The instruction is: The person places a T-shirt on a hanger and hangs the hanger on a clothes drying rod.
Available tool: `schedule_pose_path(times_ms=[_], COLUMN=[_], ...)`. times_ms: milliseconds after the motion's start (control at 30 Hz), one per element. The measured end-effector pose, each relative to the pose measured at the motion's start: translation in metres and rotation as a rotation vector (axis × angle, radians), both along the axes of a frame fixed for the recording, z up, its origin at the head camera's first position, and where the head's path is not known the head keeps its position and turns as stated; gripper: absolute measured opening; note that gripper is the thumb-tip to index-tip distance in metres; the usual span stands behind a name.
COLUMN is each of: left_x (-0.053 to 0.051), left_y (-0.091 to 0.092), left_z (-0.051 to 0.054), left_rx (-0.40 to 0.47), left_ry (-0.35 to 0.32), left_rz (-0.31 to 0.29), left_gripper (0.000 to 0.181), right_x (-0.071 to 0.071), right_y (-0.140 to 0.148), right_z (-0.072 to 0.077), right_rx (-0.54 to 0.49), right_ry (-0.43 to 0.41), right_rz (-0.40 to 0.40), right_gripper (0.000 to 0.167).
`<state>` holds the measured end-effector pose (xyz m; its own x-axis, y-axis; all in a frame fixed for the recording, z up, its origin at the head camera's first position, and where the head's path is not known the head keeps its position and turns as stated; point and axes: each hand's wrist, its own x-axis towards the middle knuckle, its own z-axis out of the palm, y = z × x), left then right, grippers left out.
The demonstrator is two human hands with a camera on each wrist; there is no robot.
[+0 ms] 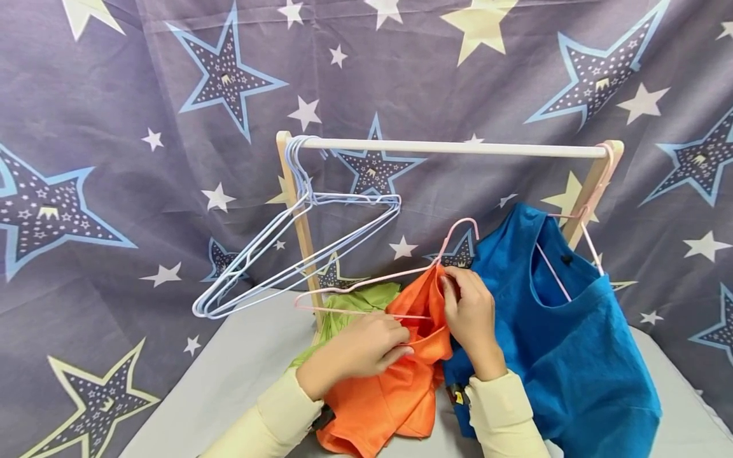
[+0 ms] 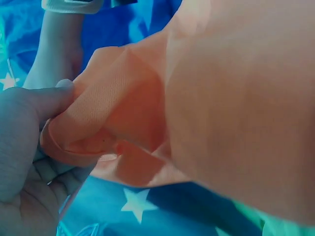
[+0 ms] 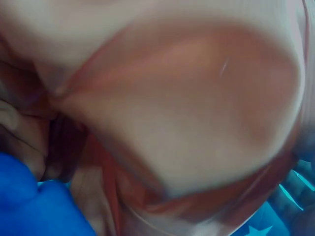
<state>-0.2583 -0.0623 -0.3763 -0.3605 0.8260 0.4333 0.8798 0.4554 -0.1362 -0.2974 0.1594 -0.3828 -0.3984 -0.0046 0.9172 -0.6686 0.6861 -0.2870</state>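
Observation:
An orange shirt (image 1: 378,401) hangs between my two hands, its neckline spread. My left hand (image 1: 369,343) pinches the near edge of the neckline; in the left wrist view the thumb (image 2: 51,98) lies on the orange fabric (image 2: 113,98). On the far right side of the opening, my right hand (image 1: 472,312) pinches the cloth just below the hook of a pink hanger (image 1: 372,280). One end of this hanger sticks out of the neckline to the left, while its other end is hidden in the shirt. Blurred orange cloth (image 3: 197,113) fills most of the right wrist view.
A rack with a white rail (image 1: 446,147) stands behind. Several light blue hangers (image 1: 298,210) hang at its left end. A blue shirt (image 1: 584,356) on a pink hanger (image 1: 592,242) hangs at the right. Green cloth (image 1: 366,299) lies behind the orange shirt on the grey table (image 1: 189,394).

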Motion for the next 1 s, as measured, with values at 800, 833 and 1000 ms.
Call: schedule_pose_path(times_ms=[800, 833, 1000], left_x=[0.020, 0.020, 0.019], left_y=[-0.068, -0.070, -0.080], left_z=[0.026, 0.026, 0.030], left_rx=[0.200, 0.207, 0.270], left_ry=[0.130, 0.143, 0.220], left_rz=[0.083, 0.081, 0.051], left_gripper=[0.016, 0.018, 0.027], right_x=[-0.001, -0.001, -0.003], right_y=[0.011, 0.011, 0.014], right_z=[0.001, 0.001, -0.001], right_rx=[-0.072, -0.071, -0.070], right_ry=[-0.091, -0.094, -0.082], right_rz=[-0.043, -0.044, -0.049], right_gripper=[0.016, 0.016, 0.016])
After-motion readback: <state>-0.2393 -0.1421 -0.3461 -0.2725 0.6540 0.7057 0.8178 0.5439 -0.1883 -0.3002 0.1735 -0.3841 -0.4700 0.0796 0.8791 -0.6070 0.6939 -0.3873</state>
